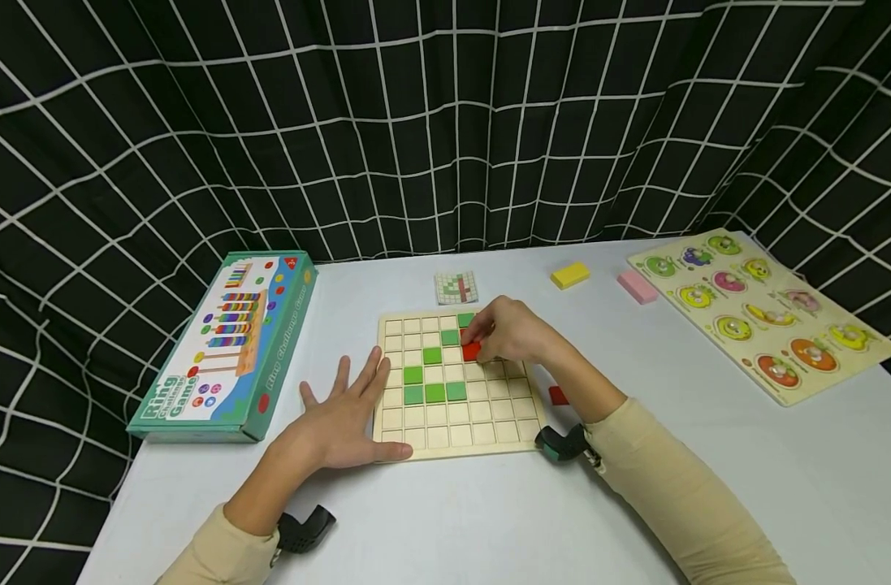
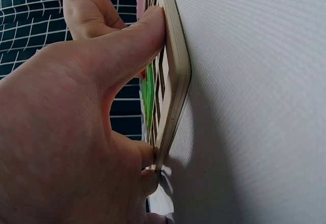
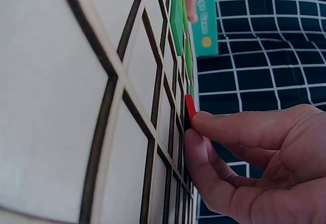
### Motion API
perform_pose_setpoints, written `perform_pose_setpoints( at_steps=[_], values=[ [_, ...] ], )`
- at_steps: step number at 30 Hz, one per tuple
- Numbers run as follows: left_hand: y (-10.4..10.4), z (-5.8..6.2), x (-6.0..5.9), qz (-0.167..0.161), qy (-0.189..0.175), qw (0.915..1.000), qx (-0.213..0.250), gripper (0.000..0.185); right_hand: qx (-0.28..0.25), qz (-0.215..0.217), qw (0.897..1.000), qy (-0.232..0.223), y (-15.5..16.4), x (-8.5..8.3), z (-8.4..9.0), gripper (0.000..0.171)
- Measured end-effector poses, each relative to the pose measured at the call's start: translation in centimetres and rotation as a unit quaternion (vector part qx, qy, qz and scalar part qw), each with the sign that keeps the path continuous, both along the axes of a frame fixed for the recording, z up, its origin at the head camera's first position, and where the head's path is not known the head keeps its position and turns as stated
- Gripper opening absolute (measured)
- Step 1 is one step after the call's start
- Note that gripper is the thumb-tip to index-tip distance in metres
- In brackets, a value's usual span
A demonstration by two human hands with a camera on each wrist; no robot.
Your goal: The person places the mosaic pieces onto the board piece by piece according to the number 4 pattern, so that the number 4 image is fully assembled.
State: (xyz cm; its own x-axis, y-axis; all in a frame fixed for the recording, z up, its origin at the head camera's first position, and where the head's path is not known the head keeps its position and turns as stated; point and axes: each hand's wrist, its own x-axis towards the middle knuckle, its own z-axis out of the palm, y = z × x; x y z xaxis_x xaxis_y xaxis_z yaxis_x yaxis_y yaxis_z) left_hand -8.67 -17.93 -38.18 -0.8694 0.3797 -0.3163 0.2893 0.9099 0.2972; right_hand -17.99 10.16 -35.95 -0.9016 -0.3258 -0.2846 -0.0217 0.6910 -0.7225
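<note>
Now right hand (image 1: pixel 514 329) pinching red tile (image 1: pixel 472 351), left hand (image 1: pixel 346 410) flat against grid board (image 1: pixel 460 439).

The green box (image 1: pixel 226 349) reads "Ring Challenge Game" on its lid, and "Ring Challenge Game" again along its side.

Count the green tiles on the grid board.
7 visible: top, then, and a bottom row. The right hand may hide more.
</note>
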Motion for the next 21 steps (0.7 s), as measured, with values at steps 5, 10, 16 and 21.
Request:
perform_pose_setpoints(
  at_steps=[5,10,16,21],
  values=[
    [0.05,-0.06,0.00,-0.002,0.001,1.0000,-0.001,0.127,0.002,0.002,1.000,0.006,0.05,0.12,-0.03,0.027],
    [0.11,-0.08,-0.02,-0.002,0.003,1.0000,-0.002,0.127,-0.003,0.005,1.000,0.008,0.14,0.14,0.03,0.028],
    [0.13,-0.05,0.00,-0.002,0.001,1.0000,0.001,0.127,-0.009,0.003,1.000,0.015,0.35,0.18,0.38,0.028],
    [0.07,-0.03,0.00,0.000,0.000,1.0000,0.002,0.127,-0.020,0.010,1.000,0.022,0.79,0.33,0.58,0.027]
  ],
)
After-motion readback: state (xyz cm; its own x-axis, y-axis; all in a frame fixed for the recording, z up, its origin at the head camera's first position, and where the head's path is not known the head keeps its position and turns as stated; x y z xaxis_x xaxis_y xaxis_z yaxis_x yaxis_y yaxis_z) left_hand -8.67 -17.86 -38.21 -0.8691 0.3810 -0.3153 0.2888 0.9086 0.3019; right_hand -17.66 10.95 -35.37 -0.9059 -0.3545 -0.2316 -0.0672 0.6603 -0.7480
